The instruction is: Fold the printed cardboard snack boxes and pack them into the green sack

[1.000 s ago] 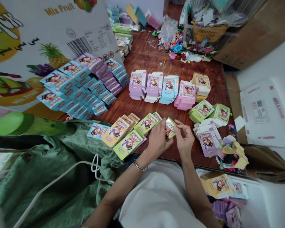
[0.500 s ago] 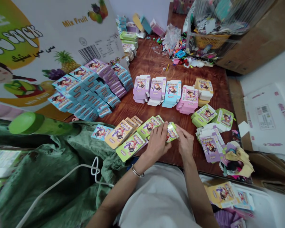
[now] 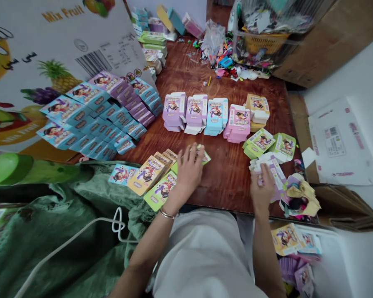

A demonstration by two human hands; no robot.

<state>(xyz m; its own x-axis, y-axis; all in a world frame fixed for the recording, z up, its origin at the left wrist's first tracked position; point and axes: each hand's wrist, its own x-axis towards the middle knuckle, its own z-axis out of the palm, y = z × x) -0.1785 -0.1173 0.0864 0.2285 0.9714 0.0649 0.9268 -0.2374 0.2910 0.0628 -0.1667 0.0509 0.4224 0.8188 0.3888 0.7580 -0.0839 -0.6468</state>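
Note:
My left hand, fingers spread, rests over the green boxes near the table's front edge. Orange boxes and a blue box lie to their left. Over on the right, my right hand touches the pile of flat purple boxes, its fingers bent; whether they grip one cannot be made out. Two groups of green boxes lie just behind that pile. Farther back stands a row of purple, blue, pink and orange boxes.
Stacked blue and purple boxes stand at the left before a large carton. Small toys and a yellow basket are at the back. A green bottle lies left, and a bin with boxes stands below right.
My hands have moved apart. The left hand has moved left onto the green boxes, and the right has gone from the green box to the purple pile. The view has shifted a little.

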